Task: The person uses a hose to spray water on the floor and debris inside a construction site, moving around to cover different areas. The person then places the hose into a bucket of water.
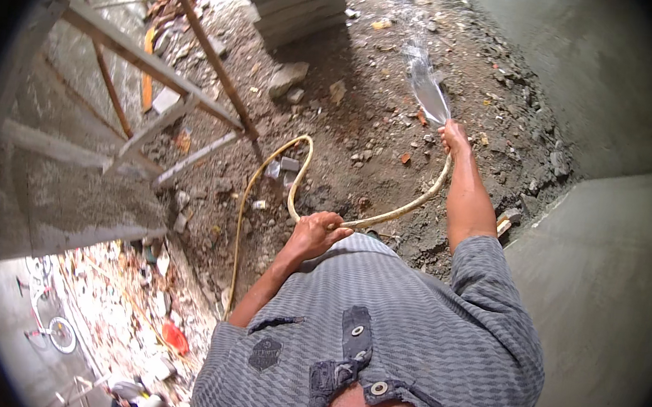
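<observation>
A pale yellow hose (411, 205) runs across in front of me between both hands. My right hand (454, 137) is closed round its far end, arm stretched forward. From there a fan of water (429, 92) sprays onto the rubble-strewn dirt ground (369, 157). Close to my waist, my left hand (317, 235) is wrapped round another part of the hose. Beyond the left hand the hose loops up, bends back and drops past my left forearm. The hose's opening is hidden by the right hand's fingers.
A stack of grey blocks (301, 4) stands ahead, with a loose stone chunk (287, 78) before it. Wooden framing (149, 56) and a leaning pole (211, 50) are at left. Plastered walls (598, 289) rise at right. A bicycle (48, 319) and a red object (175, 337) lie beyond the lower-left opening.
</observation>
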The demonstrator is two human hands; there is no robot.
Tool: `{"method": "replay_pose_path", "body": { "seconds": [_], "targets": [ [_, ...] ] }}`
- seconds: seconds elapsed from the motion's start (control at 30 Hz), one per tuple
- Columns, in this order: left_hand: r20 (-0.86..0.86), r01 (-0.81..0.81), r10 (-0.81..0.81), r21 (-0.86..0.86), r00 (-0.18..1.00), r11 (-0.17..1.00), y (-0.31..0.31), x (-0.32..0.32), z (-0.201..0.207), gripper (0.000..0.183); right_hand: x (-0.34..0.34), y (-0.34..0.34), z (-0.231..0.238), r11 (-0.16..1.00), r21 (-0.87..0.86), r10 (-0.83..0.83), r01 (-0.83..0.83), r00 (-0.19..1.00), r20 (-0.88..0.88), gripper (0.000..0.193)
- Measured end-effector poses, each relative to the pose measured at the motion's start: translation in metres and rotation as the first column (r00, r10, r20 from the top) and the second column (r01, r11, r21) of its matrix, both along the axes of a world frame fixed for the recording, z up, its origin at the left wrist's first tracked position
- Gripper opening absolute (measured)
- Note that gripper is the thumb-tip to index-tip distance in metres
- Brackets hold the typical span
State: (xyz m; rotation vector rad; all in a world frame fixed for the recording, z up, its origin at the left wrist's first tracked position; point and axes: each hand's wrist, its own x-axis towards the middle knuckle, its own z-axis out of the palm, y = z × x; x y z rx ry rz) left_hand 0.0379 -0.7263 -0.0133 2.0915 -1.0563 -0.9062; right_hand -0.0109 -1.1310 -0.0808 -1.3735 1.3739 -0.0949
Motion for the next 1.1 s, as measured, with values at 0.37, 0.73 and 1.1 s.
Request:
{"method": "replay_pose_path", "body": {
  "seconds": [0.37, 0.73, 1.1],
  "targets": [
    [0.018, -0.102, 0.101, 0.034, 0.995, 0.994, 0.069, 0.014, 0.013, 0.03, -0.008, 0.082, -0.101, 0.942, 0.262, -0.16, 0.211, 0.966, -0.201, 0.037],
    [0.021, 0.113, -0.115, 0.056, 0.993, 0.992, 0.111, 0.037, -0.013, 0.027, -0.057, 0.142, -0.102, 0.913, 0.317, -0.171, 0.256, 0.947, -0.271, 0.033],
    [0.006, 0.073, -0.073, -0.003, 0.997, 0.997, 0.119, 0.011, -0.006, 0.029, -0.055, 0.144, -0.084, 0.95, 0.271, -0.097, 0.156, 0.971, -0.218, 0.034]
  ]
}}
